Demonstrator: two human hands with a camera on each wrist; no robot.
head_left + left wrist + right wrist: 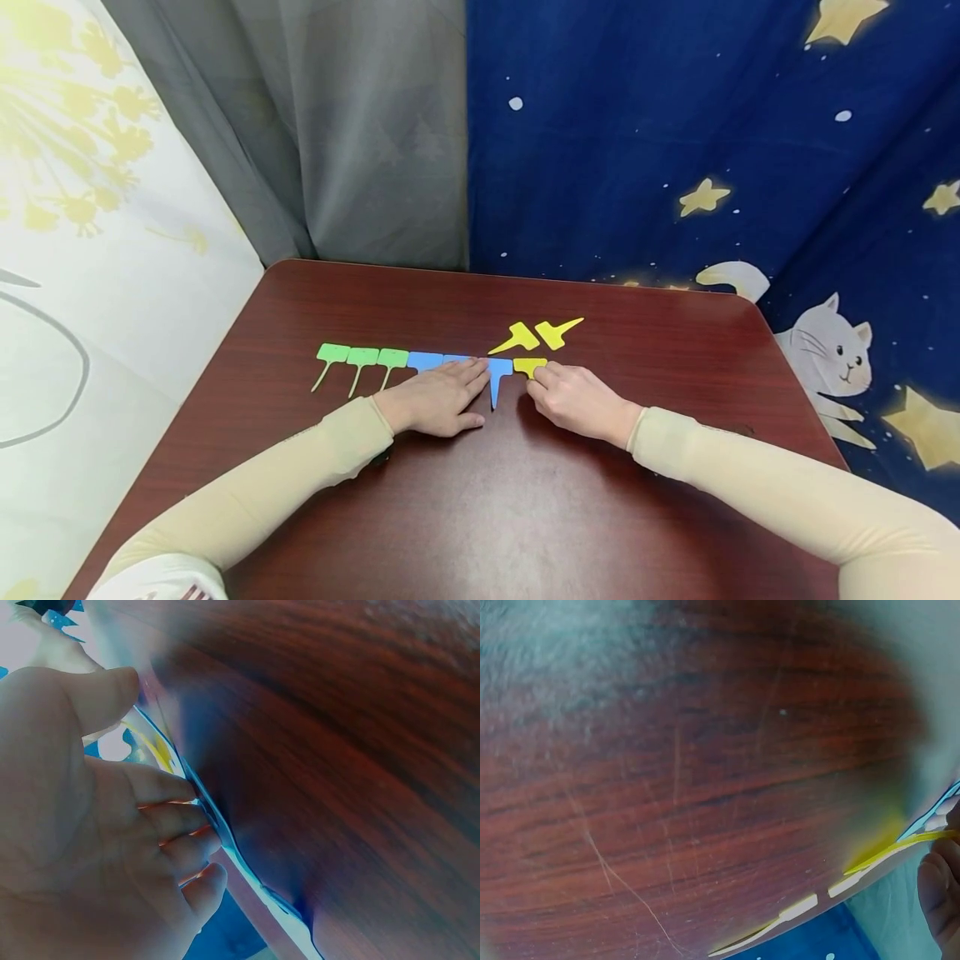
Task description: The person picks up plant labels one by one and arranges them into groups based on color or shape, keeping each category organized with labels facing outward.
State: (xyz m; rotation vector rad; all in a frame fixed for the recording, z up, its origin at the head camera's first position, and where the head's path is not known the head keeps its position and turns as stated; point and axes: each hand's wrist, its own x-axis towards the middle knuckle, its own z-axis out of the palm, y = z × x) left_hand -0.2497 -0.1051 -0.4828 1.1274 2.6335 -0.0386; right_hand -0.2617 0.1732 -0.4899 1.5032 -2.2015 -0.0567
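Note:
Flat T-shaped plant labels lie in a row on the table: three green labels at the left, then blue labels, partly covered by a hand. My left hand rests on the blue labels with its fingers extended; the left wrist view shows its fingertips touching their edge. At the row's right end, beside the last blue label, is a yellow plant label. My right hand pinches that yellow label by its lower part, and its stem is hidden. The right wrist view shows fingers at the yellow label.
Two loose yellow labels, a left one and a right one, lie behind the row's right end. The dark red wooden table ends at the back before a grey curtain and a blue starry curtain.

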